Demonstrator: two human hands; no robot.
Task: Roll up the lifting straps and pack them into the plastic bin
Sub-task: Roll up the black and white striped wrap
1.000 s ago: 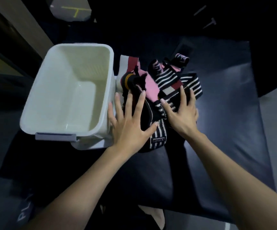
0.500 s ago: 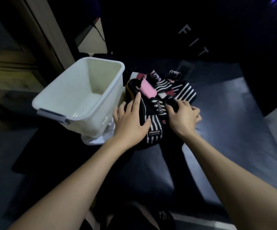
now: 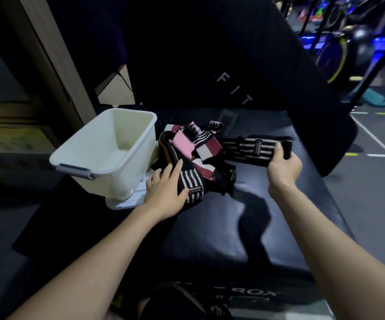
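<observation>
The right hand gripped the dark end of a black strap with pale stripes, fingers curled round it. The strap stretched from this hand to the left, toward the pile of straps on the dark padded mat. The left hand lay on the near side of the pile with its fingers straight, touching another striped strap. The white plastic bin stood just beside the pile, on its left, with no strap inside it.

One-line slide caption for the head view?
Right hand pulls a striped strap from the pile; left hand steadies it beside the bin.
</observation>
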